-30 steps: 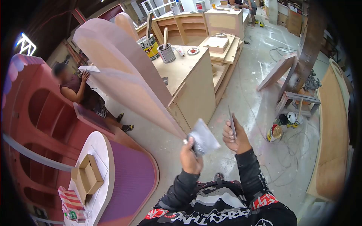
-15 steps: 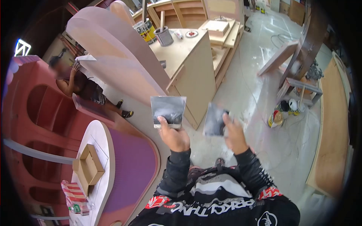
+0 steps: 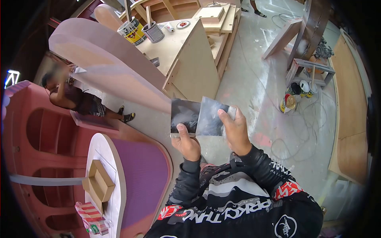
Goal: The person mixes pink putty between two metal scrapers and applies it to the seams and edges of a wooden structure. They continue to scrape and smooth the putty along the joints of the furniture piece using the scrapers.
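Observation:
My left hand (image 3: 187, 147) is closed around the lower edge of a dark, flat putty spreader (image 3: 183, 113), thumb on its face. Grey smears mark the blade. In my right hand (image 3: 238, 131) is a second flat spreader (image 3: 209, 117), shinier and grey, gripped at its right side with the thumb across it. The right spreader's left edge overlaps the right edge of the left one, in front of my body. Both blades are held up over the floor, faces toward me.
A pale wooden cabinet (image 3: 194, 75) ahead carries a grey paint can (image 3: 153, 33) and a yellow-labelled bucket (image 3: 133, 31). Open cans (image 3: 287, 104) and a cord lie at right. A curved counter (image 3: 121, 186) stands at left. Another person (image 3: 75, 93) is beyond the pink panel.
My right hand has moved left and brought its spreader against the left one; they were apart before. The view has shifted slightly.

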Demonstrator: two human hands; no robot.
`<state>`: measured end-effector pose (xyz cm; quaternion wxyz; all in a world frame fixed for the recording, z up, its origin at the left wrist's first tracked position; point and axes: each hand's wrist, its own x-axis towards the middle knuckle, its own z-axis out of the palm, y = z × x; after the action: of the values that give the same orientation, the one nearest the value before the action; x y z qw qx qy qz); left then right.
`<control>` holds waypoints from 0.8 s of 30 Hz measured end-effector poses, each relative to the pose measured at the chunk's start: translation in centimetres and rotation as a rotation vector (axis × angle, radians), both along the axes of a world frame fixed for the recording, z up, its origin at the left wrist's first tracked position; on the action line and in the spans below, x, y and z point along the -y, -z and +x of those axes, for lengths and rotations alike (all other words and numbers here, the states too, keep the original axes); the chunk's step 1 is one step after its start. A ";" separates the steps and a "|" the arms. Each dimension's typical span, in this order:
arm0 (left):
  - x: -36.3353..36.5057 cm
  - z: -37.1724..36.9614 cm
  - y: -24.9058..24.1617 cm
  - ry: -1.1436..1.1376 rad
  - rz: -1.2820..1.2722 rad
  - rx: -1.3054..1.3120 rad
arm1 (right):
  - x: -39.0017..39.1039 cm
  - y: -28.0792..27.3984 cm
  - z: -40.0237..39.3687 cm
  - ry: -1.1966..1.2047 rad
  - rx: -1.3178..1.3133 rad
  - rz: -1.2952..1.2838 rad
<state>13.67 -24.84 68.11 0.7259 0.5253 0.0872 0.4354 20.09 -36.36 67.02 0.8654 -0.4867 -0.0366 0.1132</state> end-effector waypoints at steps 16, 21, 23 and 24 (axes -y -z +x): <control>-5.4 -0.7 -2.3 0.480 0.529 -0.734 | 0.5 1.3 3.3 0.006 0.073 -0.173; -2.9 -1.4 0.4 0.139 1.103 -0.599 | 1.4 2.1 8.8 0.349 0.075 -0.065; -1.5 -0.8 1.1 0.060 1.241 -0.553 | 1.7 3.0 8.9 0.378 0.086 -0.116; -0.9 -0.4 1.4 -0.048 1.344 -0.521 | 1.7 3.3 8.5 0.318 0.065 -0.168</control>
<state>13.29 -23.90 66.66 0.1918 0.9431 -0.0177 0.2711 28.62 -38.03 63.73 0.8270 -0.5604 0.0223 -0.0380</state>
